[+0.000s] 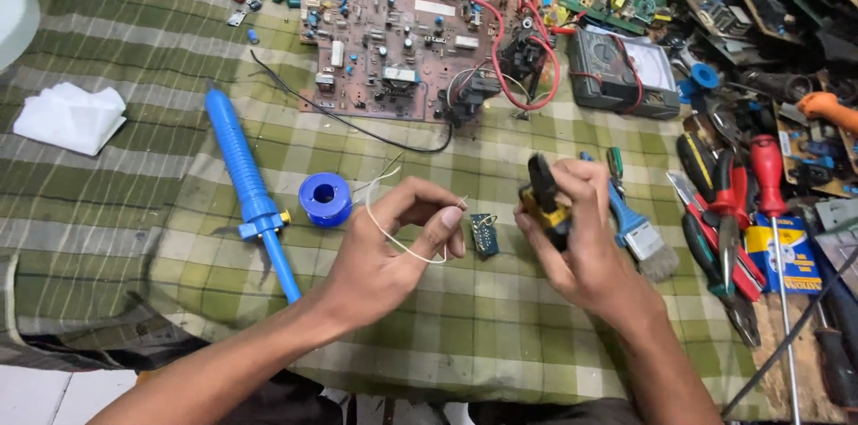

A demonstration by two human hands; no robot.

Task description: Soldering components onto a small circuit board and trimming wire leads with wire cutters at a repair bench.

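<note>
The left hand (393,242) is curled loosely, its thumb and forefinger pinching the end of a thin pale wire (386,227) that loops back over the palm side of the fingers and trails away toward a small blue spool (325,199) just beyond the hand's knuckles. The right hand (581,242) is closed around a tool with black and yellow handles (545,197), most likely small cutters; the fingers cover its working end, so its exact kind is hard to tell. Between the two hands, just beside the left fingertips, a small dark blue part (484,234) lies on the green checked cloth (134,201).

Further out past the left hand lies a long blue suction pump (250,184). Beyond both hands sits a brown circuit board (402,27). Just outside the right hand lie a paintbrush (639,233) and red-handled pliers and screwdrivers (746,201), partly overlapping. Both forearms are cut off by the lower edge.
</note>
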